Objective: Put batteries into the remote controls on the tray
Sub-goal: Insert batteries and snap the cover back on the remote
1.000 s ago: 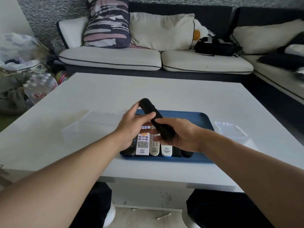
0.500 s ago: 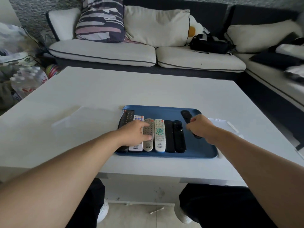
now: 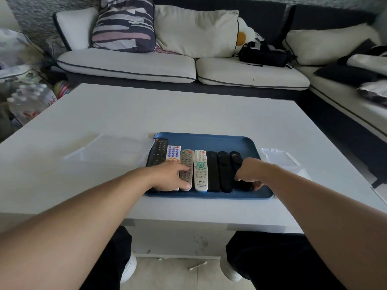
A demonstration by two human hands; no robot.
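Note:
A blue tray (image 3: 209, 140) lies on the white table (image 3: 188, 114), with several remotes side by side in a row. From the left: a black keypad remote (image 3: 159, 150), a white one with blue buttons (image 3: 173, 152), a grey one (image 3: 187, 161), a white one with green keys (image 3: 200, 168), then three slim black ones. My left hand (image 3: 169, 176) rests flat on the grey and white remotes, fingers spread. My right hand (image 3: 251, 171) curls over the near end of the rightmost black remote (image 3: 235, 159), which lies on the tray. No batteries are visible.
A clear plastic box (image 3: 109, 151) sits just left of the tray, and a clear lid (image 3: 278, 156) just to its right. A sofa (image 3: 188, 65) with cushions and a black bag (image 3: 263, 54) runs behind the table. A pack of water bottles (image 3: 29, 101) stands at the far left.
My right hand carried the black remote from above the tray down to the right end of the row. My left hand let go of it and settled on the left remotes.

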